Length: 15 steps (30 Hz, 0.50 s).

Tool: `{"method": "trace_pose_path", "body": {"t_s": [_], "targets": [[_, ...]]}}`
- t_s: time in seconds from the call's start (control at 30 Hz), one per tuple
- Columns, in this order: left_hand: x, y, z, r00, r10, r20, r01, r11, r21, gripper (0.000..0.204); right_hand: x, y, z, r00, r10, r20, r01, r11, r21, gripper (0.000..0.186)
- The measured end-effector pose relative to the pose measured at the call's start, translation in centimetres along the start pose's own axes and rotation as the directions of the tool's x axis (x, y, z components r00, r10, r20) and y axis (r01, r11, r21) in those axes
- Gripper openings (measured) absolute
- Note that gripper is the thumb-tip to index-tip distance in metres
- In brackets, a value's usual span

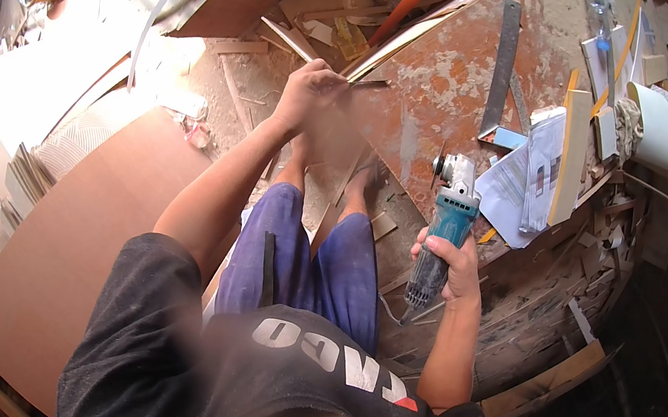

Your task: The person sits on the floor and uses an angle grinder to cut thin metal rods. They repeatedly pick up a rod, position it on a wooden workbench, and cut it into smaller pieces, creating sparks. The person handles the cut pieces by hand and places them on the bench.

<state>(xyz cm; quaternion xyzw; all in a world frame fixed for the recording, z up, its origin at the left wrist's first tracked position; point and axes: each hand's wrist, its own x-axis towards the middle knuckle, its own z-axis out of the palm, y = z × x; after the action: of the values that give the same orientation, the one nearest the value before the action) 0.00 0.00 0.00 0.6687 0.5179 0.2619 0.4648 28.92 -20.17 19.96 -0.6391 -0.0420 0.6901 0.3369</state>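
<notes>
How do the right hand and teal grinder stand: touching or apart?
Touching: the head view shows the right hand wrapped around the teal grinder.

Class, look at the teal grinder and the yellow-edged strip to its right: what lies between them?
In the head view, white paper sheets lie between the grinder and the yellow-edged strip.

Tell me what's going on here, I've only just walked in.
Someone has both hands occupied. The right hand grips a teal and black angle grinder by its body, head pointing away from the person. The left hand holds a narrow dark-ended piece by the worn reddish-brown tabletop. White papers and a dark flat bar lie on that tabletop.
</notes>
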Motion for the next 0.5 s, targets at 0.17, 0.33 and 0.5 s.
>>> {"method": "trace_pose_path", "body": {"t_s": [0.17,0.33,0.5], "targets": [[-0.1,1.0,-0.4,0.996,0.092,0.012,-0.093,0.992,0.083,0.01,0.4,0.0,0.4,1.0,0.008,0.003,-0.008,1.0,0.005,0.05],[-0.1,1.2,-0.4,0.99,0.134,0.04,-0.138,0.983,0.121,0.011,0.4,-0.6,1.1,1.0,-0.011,-0.004,0.011,1.0,0.016,0.038],[-0.1,0.7,-0.2,0.997,0.072,0.021,-0.074,0.991,0.112,0.011,0.6,-0.6,1.3,1.0,-0.011,-0.007,0.011,1.0,0.026,0.038]]}}
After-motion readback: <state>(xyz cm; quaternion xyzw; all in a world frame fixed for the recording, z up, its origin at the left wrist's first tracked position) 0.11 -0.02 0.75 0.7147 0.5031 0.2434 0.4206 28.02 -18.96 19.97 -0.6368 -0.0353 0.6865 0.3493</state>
